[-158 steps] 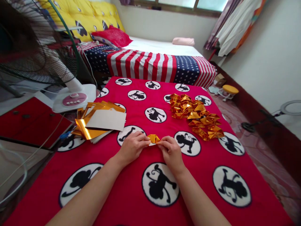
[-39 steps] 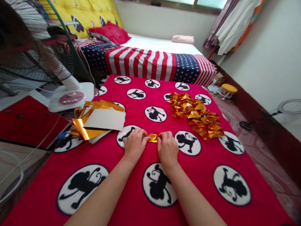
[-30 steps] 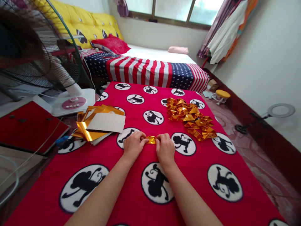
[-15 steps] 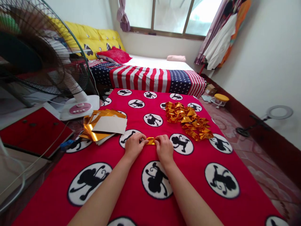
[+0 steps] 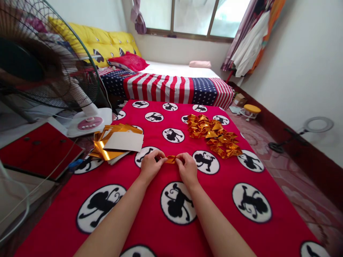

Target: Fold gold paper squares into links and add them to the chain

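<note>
A small folded piece of gold foil paper [image 5: 170, 160] lies between my two hands, just above the red cloth [image 5: 214, 200]. My left hand [image 5: 152, 165] pinches its left end between thumb and fingers. At the opposite end, my right hand [image 5: 187, 167] pinches it in the same way. Left of my hands is a loose stack of gold foil sheets [image 5: 100, 150], with a pale sheet [image 5: 124, 141] face up on top. Several folded gold foil pieces [image 5: 214, 135] sit in rows to the right, beyond my right hand.
An electric fan [image 5: 88, 121] stands at the left, near a red panel [image 5: 40, 150]. Past the cloth's far edge is a bed [image 5: 171, 87] with a striped cover. A yellow stool [image 5: 252, 109] and a ring-light stand [image 5: 294, 135] are on the floor at right.
Both hands keep their pinch on the foil paper. The piece now looks darker and its shape between the fingers has altered slightly. The whole view has shifted a little.
</note>
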The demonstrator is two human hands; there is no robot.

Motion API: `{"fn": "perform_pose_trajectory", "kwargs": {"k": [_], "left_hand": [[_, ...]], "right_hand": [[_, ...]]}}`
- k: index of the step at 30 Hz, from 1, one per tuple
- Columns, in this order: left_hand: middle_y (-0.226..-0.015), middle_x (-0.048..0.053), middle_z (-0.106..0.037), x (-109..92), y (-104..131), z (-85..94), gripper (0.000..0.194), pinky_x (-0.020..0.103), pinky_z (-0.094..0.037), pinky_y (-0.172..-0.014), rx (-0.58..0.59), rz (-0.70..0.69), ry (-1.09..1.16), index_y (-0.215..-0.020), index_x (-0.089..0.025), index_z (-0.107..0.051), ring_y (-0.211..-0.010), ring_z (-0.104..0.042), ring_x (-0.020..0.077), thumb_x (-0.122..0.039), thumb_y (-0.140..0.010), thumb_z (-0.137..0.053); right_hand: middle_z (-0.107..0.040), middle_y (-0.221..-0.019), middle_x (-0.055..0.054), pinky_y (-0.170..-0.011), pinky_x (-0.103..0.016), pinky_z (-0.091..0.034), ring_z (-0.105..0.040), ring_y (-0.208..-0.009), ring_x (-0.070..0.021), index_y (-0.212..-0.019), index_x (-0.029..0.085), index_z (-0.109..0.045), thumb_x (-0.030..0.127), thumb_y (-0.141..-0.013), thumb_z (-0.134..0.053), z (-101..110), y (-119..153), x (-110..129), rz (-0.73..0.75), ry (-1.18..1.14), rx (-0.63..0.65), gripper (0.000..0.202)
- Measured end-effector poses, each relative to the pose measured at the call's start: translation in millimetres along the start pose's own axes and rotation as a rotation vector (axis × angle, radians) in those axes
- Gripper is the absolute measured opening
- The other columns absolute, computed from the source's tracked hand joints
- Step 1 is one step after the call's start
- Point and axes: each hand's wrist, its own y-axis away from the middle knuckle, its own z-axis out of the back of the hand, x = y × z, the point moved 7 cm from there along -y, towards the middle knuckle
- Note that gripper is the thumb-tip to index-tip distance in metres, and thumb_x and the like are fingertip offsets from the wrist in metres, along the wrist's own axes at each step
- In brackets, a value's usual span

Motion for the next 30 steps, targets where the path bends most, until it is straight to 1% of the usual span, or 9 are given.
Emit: {"fn": "perform_pose_trajectory", "kwargs": {"k": [3, 6, 8, 11, 17, 20, 23, 26, 30], "left_hand": [[-0.074, -0.001, -0.068, -5, 1, -0.1, 0.007, 0.024, -0.042, -0.062, 0.004, -0.04, 0.059, -0.082, -0.02, -0.065, -0.067, -0.061, 0.0137, -0.025, -0.078, -0.067], [-0.082, 0.002, -0.07, -13, 2, -4.1, 0.01, 0.025, -0.045, -0.069, 0.064, -0.121, 0.094, -0.089, -0.019, -0.068, -0.075, -0.063, 0.0153, -0.023, -0.081, -0.064], [-0.087, 0.004, -0.071, -15, 3, -7.6, 0.013, 0.027, -0.047, -0.074, 0.112, -0.144, 0.119, -0.092, -0.019, -0.07, -0.079, -0.064, 0.0167, -0.023, -0.081, -0.064], [-0.087, 0.004, -0.072, -13, 2, -10.0, 0.013, 0.028, -0.048, -0.077, 0.146, -0.125, 0.176, -0.091, -0.019, -0.071, -0.081, -0.065, 0.0175, -0.022, -0.08, -0.065], [-0.083, 0.004, -0.071, -11, 0, -6.5, 0.01, 0.028, -0.048, -0.073, 0.126, -0.101, 0.221, -0.086, -0.017, -0.071, -0.077, -0.064, 0.0174, -0.02, -0.078, -0.065], [-0.082, 0.004, -0.071, -14, 1, -6.7, 0.009, 0.028, -0.047, -0.073, 0.15, -0.111, 0.22, -0.085, -0.018, -0.07, -0.076, -0.064, 0.017, -0.02, -0.079, -0.064], [-0.081, 0.004, -0.071, -16, 2, -7.8, 0.008, 0.027, -0.047, -0.072, 0.177, -0.104, 0.232, -0.084, -0.018, -0.07, -0.076, -0.064, 0.0164, -0.021, -0.078, -0.066], [-0.082, 0.003, -0.071, -14, 3, -9.9, 0.009, 0.026, -0.048, -0.073, 0.202, -0.078, 0.249, -0.085, -0.017, -0.07, -0.076, -0.065, 0.0162, -0.022, -0.077, -0.068], [-0.083, 0.003, -0.072, -12, 3, -10.6, 0.009, 0.026, -0.048, -0.074, 0.209, -0.072, 0.249, -0.084, -0.018, -0.07, -0.077, -0.065, 0.0163, -0.022, -0.077, -0.068]], "right_hand": [[-0.067, -0.081, -0.001, -0.069, -0.028, -0.04, -0.059, -0.077, -0.0182, -0.082, 0.022, -0.063, 0.021, -0.086, -0.055, -1, 1, -2, -0.009, -0.042, 0.02, 0.008], [-0.068, -0.082, -0.001, -0.07, -0.028, -0.041, -0.06, -0.077, -0.0181, -0.083, 0.022, -0.064, 0.022, -0.086, -0.056, -2, 2, -3, -0.009, -0.078, 0.025, 0.008], [-0.069, -0.083, -0.001, -0.071, -0.028, -0.043, -0.06, -0.078, -0.0182, -0.083, 0.022, -0.065, 0.023, -0.085, -0.057, -4, 3, -3, -0.008, -0.125, 0.033, 0.008], [-0.07, -0.085, -0.002, -0.071, -0.028, -0.045, -0.062, -0.079, -0.0182, -0.084, 0.022, -0.066, 0.025, -0.084, -0.058, -6, 4, -4, -0.025, -0.229, 0.058, 0.008], [-0.07, -0.077, -0.001, -0.062, -0.026, -0.044, -0.06, -0.067, -0.0159, -0.084, 0.021, -0.07, 0.033, -0.087, -0.057, -8, 2, -6, -0.084, -0.407, 0.098, 0.019], [-0.069, -0.073, -0.002, -0.061, -0.025, -0.044, -0.06, -0.066, -0.016, -0.08, 0.02, -0.07, 0.035, -0.086, -0.058, -8, 2, -9, -0.107, -0.429, 0.1, 0.02], [-0.07, -0.074, -0.002, -0.063, -0.025, -0.046, -0.062, -0.068, -0.0168, -0.079, 0.02, -0.071, 0.034, -0.085, -0.06, -9, 3, -9, -0.108, -0.437, 0.122, 0.019], [-0.072, -0.076, -0.003, -0.064, -0.025, -0.047, -0.063, -0.069, -0.0173, -0.08, 0.02, -0.072, 0.033, -0.084, -0.062, -10, 4, -9, -0.105, -0.432, 0.146, 0.017], [-0.072, -0.078, -0.004, -0.063, -0.026, -0.047, -0.063, -0.068, -0.0172, -0.082, 0.019, -0.073, 0.033, -0.084, -0.062, -10, 4, -8, -0.103, -0.425, 0.177, 0.017]]}}
